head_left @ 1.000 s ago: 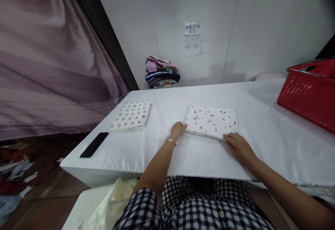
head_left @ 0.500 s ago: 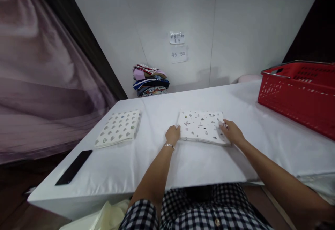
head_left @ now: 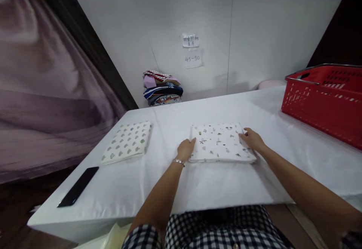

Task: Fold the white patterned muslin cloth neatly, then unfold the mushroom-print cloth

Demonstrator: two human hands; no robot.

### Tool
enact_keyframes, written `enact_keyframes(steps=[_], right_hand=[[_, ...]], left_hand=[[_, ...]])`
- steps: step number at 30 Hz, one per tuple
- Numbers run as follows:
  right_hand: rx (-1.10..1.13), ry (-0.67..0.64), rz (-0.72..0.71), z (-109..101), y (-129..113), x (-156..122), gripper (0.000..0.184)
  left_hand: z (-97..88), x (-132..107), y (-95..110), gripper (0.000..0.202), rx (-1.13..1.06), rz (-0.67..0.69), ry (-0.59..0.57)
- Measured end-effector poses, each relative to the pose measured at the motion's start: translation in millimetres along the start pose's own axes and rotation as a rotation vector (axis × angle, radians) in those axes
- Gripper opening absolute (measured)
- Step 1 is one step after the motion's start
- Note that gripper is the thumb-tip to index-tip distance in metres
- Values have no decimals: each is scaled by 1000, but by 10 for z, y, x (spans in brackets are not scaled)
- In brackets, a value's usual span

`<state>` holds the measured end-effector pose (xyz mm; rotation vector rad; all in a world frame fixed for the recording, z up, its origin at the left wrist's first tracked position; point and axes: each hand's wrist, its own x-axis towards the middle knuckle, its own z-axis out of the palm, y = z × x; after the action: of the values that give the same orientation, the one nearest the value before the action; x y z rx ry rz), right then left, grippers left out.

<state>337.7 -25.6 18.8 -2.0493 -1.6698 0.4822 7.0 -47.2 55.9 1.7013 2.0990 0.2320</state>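
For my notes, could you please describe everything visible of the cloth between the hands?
The cloth is white with small scattered prints, soft-looking, and folded into a flat, layered rectangle. It lies on the table. The left hand touches its left side, the right hand its right.

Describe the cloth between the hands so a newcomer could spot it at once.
Find the white table, with a red basket at its right. On it, the left hand and right hand touch opposite sides of a folded white cloth. Its scattered, mixed little motifs set it apart from the neighbouring cloth further left, printed with rows of mushroom-like shapes.
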Motion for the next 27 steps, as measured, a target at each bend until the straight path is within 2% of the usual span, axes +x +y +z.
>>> enact_keyframes(steps=[4, 9, 13, 18, 27], right_hand=[[-48, 7, 128, -1, -182, 146, 45], [-49, 20, 101, 72, -173, 165, 33], [-55, 9, 76, 54, -124, 213, 30], [-76, 8, 98, 36, -182, 402, 40], [-76, 13, 72, 106, -182, 531, 29]], left_hand=[[63, 204, 210, 56, -4, -45, 78], [220, 227, 221, 50, 20, -21, 178], [195, 258, 179, 50, 21, -15, 139], [94, 388, 238, 60, -21, -68, 107], [196, 394, 238, 52, 28, -14, 188]])
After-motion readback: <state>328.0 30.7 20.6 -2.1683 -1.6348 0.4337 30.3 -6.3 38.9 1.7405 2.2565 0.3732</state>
